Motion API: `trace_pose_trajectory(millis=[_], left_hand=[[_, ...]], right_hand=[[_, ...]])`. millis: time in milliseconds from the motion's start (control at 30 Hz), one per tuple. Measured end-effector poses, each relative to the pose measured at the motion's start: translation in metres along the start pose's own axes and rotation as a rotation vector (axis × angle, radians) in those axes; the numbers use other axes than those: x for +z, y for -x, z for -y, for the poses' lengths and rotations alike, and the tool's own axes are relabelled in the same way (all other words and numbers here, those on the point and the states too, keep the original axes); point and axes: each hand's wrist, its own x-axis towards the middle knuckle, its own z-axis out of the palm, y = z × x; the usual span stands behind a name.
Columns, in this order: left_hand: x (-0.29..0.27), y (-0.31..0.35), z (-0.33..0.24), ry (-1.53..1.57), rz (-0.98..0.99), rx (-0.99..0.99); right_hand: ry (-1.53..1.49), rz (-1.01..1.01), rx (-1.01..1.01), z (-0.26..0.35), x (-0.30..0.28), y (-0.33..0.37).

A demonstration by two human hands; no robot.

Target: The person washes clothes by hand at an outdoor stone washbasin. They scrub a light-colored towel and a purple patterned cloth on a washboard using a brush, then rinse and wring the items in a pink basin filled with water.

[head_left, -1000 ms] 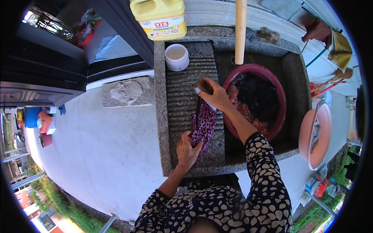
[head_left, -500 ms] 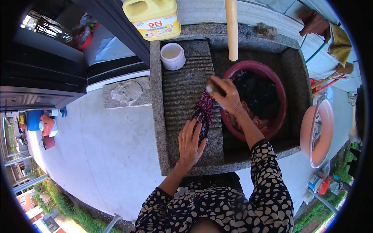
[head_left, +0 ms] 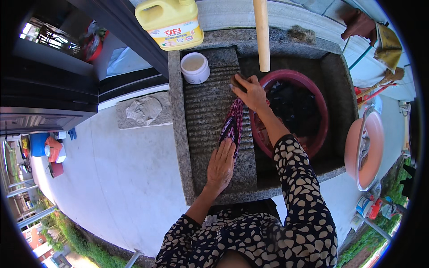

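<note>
A narrow pink-and-black patterned cloth [head_left: 233,121] lies lengthwise on the ribbed stone washboard [head_left: 208,100]. My left hand [head_left: 220,166] presses flat on its near end, fingers stretched out. Around a brown scrubbing brush [head_left: 238,82], the fingers of my right hand [head_left: 253,94] are closed, at the cloth's far end. The brush's bristles are hidden from above. Just right of the washboard, a dark red basin [head_left: 322,106] holds dark wet clothes [head_left: 292,105] in water, with some reddish cloth near its front, partly behind my right forearm.
The stone sink [head_left: 336,80] surrounds the basin. A white tub [head_left: 195,69] stands at the washboard's far left corner, and a yellow detergent jug [head_left: 172,27] behind it. A wooden pole [head_left: 262,40] reaches over the back edge. A pink basin [head_left: 353,147] is beyond the right side.
My right hand has moved left and away from me with the brush, from above the cloth to its far end. My left hand has slid slightly nearer, and the cloth lies more stretched.
</note>
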Motion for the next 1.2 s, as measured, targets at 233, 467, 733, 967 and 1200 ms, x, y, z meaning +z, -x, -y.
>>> trace_pose_trajectory(millis=[233, 467, 733, 967, 1200], left_hand=[[0.009, 0.009, 0.007, 0.013, -0.038, -0.021], [0.003, -0.001, 0.002, -0.024, 0.016, 0.002], [-0.018, 0.04, -0.002, 0.088, 0.102, -0.003], [-0.025, 0.038, -0.009, 0.124, 0.084, 0.042], [-0.023, 0.039, -0.005, 0.17, 0.082, -0.014]], right_hand=[[-0.069, 0.044, -0.433, 0.041, -0.019, 0.084], [0.166, 0.012, 0.014, -0.021, 0.006, -0.01], [0.017, 0.231, -0.601, 0.074, -0.037, 0.115], [0.162, 0.096, -0.206, 0.019, 0.004, 0.026], [-0.02, 0.294, -0.462, 0.066, -0.025, 0.08]])
